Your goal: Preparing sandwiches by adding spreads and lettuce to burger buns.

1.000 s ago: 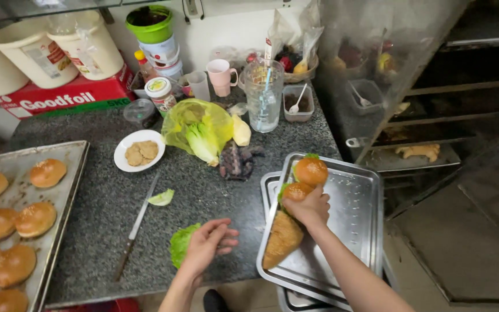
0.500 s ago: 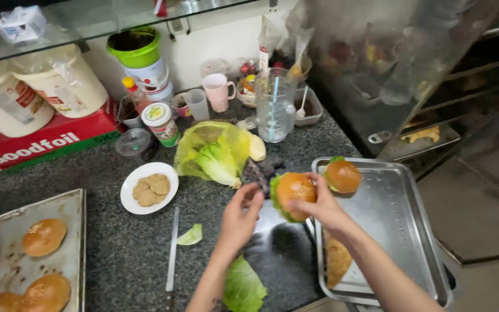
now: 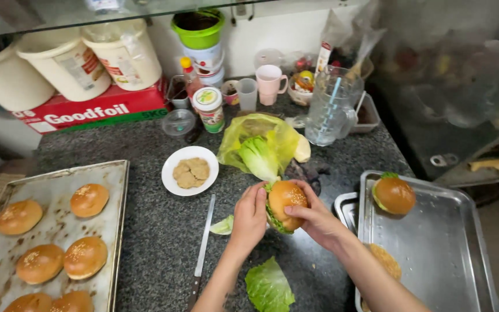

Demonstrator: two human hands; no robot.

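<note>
Both hands, left hand (image 3: pixel 249 216) and right hand (image 3: pixel 316 218), close around a burger (image 3: pixel 284 203); a knife (image 3: pixel 201 254) lies at eight o'clock.

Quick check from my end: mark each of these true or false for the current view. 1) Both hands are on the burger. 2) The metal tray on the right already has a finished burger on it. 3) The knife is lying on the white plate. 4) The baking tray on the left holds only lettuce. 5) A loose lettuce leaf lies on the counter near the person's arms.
1) True: the left hand and right hand both grip the burger.
2) True: a finished burger sits on the metal tray.
3) False: the knife lies on the counter, beside the white plate.
4) False: the baking tray holds buns.
5) True: the lettuce leaf lies there.
</note>
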